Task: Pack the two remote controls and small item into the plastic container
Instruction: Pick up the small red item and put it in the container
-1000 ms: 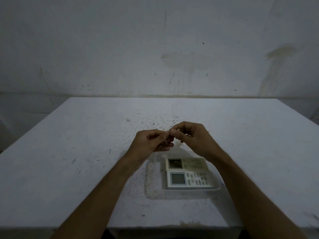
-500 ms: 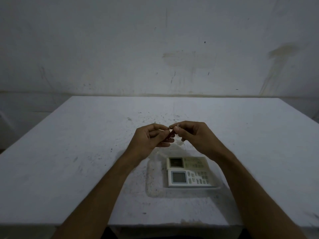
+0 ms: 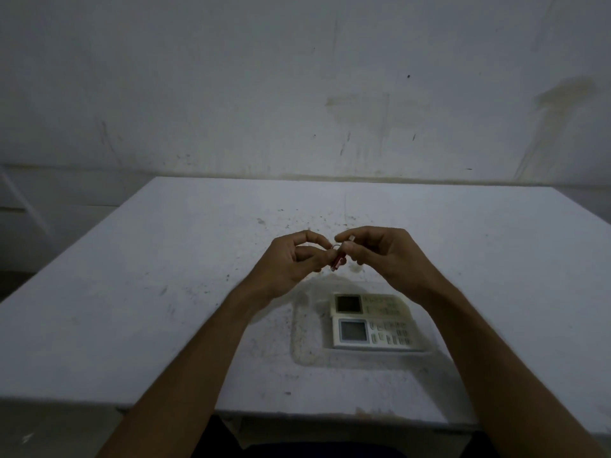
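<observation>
Two white remote controls lie side by side in a clear plastic container on the table: the far remote and the near remote, screens to the left. Above and behind the container, my left hand and my right hand meet fingertip to fingertip, both pinching a small reddish item with a metal ring. The item hangs in the air between the thumbs, partly hidden by fingers.
A white table with dark specks fills the view, its near edge close to my body. A stained white wall stands right behind the far edge.
Both hands stayed together above the container, shifting slightly. The small reddish item shows more clearly now, hanging down between the fingertips.
</observation>
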Demonstrator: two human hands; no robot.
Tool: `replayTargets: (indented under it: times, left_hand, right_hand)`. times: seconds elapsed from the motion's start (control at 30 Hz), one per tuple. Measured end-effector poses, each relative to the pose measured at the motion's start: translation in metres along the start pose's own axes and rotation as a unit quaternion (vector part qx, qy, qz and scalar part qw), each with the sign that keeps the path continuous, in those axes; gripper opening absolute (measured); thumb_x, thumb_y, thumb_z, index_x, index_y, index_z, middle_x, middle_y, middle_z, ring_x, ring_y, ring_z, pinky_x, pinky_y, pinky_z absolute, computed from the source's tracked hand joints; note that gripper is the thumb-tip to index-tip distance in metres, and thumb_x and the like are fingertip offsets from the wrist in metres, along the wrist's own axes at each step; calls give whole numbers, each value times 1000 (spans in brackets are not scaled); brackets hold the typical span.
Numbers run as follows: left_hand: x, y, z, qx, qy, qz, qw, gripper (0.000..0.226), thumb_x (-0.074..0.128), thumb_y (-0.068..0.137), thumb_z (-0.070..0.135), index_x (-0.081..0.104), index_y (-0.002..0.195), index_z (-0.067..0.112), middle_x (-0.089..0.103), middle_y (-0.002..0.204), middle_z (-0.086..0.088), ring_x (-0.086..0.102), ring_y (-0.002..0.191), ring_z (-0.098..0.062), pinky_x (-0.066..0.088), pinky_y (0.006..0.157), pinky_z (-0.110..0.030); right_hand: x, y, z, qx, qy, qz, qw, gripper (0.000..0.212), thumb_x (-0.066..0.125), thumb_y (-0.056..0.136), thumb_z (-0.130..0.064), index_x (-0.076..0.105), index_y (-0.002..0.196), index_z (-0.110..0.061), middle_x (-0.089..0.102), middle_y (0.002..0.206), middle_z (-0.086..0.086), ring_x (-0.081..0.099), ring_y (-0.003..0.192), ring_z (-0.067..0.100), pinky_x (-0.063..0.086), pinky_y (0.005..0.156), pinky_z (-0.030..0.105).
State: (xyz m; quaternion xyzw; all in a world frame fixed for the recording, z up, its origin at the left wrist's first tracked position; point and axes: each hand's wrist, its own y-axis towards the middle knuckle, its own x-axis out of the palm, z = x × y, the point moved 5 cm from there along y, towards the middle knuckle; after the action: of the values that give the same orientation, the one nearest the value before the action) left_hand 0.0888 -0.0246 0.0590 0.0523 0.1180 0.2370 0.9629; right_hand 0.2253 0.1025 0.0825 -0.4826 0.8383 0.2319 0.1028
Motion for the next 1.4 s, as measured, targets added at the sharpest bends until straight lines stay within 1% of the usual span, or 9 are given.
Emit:
replayTargets:
  times: [0.17, 0.37, 0.53, 0.67, 0.77, 0.9, 1.07, 1.2, 1.4]
  left_hand:
    - [-5, -6, -3, -25, 141, -112, 983, 62, 79, 72, 59, 59, 128, 42, 63, 134, 19, 57, 127, -1, 47, 106, -29]
    - [6, -33, -25, -98, 278, -236, 926, 123, 91, 55, 64, 23, 156, 44, 31, 164, 15, 37, 146, -12, 35, 120, -44]
    - [9, -38, -15, -104, 309, -268, 907, 112, 90, 72, 41, 19, 159, 37, 31, 158, 15, 31, 128, -1, 27, 107, -23]
    - [9, -39, -14, -93, 308, -258, 911, 115, 91, 70, 42, 17, 159, 39, 28, 163, 13, 29, 128, 0, 26, 110, -24]
    - [7, -39, -17, -88, 281, -254, 921, 111, 94, 64, 45, 28, 154, 44, 39, 153, 21, 41, 131, -1, 33, 118, -32]
    - [8, -38, -18, -82, 282, -256, 921, 102, 92, 72, 33, 26, 149, 46, 34, 126, 43, 39, 107, 25, 29, 89, 4]
    - [7, -38, -21, -84, 281, -247, 924, 112, 92, 69, 41, 23, 157, 40, 34, 152, 21, 36, 132, -3, 30, 110, -23]
    - [9, -38, -22, -82, 291, -242, 922, 112, 92, 71, 34, 21, 157, 38, 33, 139, 26, 35, 125, 1, 27, 94, -7]
    - [7, -37, -25, -86, 283, -231, 927, 114, 94, 67, 37, 23, 156, 39, 37, 143, 20, 40, 133, -7, 33, 108, -24]
  right_hand:
    - [6, -1, 0, 11, -71, -32, 997, 17, 67, 95, -29, 79, 108, -25, 79, 98, -12, 73, 91, 4, 56, 82, 19]
    - [36, -11, -6, 0, -268, -118, 956, 21, 71, 91, -42, 76, 109, -32, 71, 98, -22, 62, 89, -13, 39, 75, 6]
    - [44, -23, -6, -24, -256, -105, 961, 24, 77, 87, -35, 76, 111, -29, 70, 97, -22, 63, 90, -16, 44, 80, 4]
    - [47, -26, -7, -34, -278, -96, 955, 23, 77, 85, -44, 73, 105, -34, 69, 93, -24, 58, 99, -7, 43, 99, 34]
    - [53, -28, -10, -45, -301, -143, 942, 20, 76, 86, -44, 75, 103, -34, 69, 98, -18, 43, 95, -12, 31, 92, 28]
    - [53, -28, -11, -45, -326, -150, 932, 23, 74, 85, -48, 76, 106, -37, 66, 107, -17, 34, 106, -2, 25, 93, 28]
    - [53, -34, -11, -59, -355, -140, 922, 19, 70, 91, -44, 82, 102, -34, 67, 109, -11, 32, 111, 7, 16, 89, 23]
    - [57, -37, -10, -47, -384, -136, 912, 19, 65, 91, -37, 83, 94, -32, 66, 107, -9, 38, 116, 16, 24, 98, 31]
    - [62, -33, -16, -20, -432, -126, 893, 25, 67, 86, -40, 80, 106, -35, 68, 112, -5, 43, 120, 24, 25, 95, 33]
